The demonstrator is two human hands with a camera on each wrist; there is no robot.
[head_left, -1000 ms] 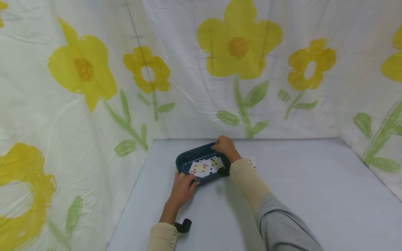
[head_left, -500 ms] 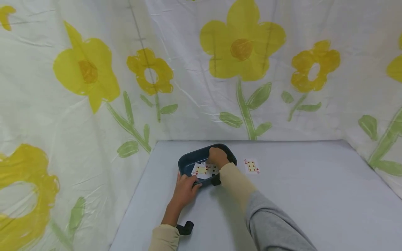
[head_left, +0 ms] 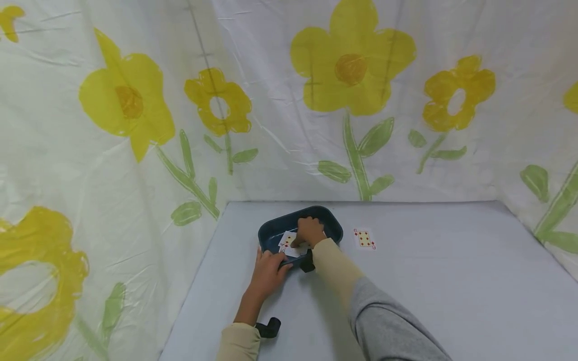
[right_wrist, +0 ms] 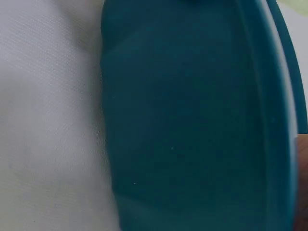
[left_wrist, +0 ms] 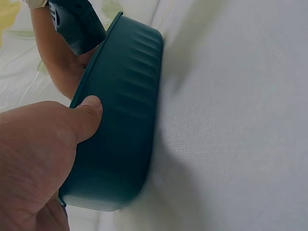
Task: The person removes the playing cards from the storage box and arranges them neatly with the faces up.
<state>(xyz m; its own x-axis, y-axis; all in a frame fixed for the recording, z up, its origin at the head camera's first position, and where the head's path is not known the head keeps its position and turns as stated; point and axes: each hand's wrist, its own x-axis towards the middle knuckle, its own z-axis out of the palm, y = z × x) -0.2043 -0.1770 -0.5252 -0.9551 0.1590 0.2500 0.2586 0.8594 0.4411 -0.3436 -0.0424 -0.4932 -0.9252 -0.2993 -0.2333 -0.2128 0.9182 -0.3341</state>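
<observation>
A dark teal tray (head_left: 277,224) sits on the white-covered table, with several playing cards (head_left: 289,243) lying face up inside. My left hand (head_left: 266,273) grips the tray's near left rim; in the left wrist view its thumb presses the outer wall (left_wrist: 120,110). Inside the tray, my right hand (head_left: 310,231) reaches down over the cards, thumb toward the diamond card on the left. Its fingertips are hidden, so whether a card is pinched does not show. The right wrist view is mostly filled by the tray's wall (right_wrist: 183,110).
A single six of diamonds (head_left: 364,239) lies face up on the table (head_left: 429,281), right of the tray. Behind the table hangs a white curtain (head_left: 280,165) with yellow flowers. Black wrist-worn devices (head_left: 269,328) stick out below both wrists.
My right hand has left the tray's far rim and moved down into the tray onto the cards. The six of diamonds has come into full view. The left hand keeps its grip.
</observation>
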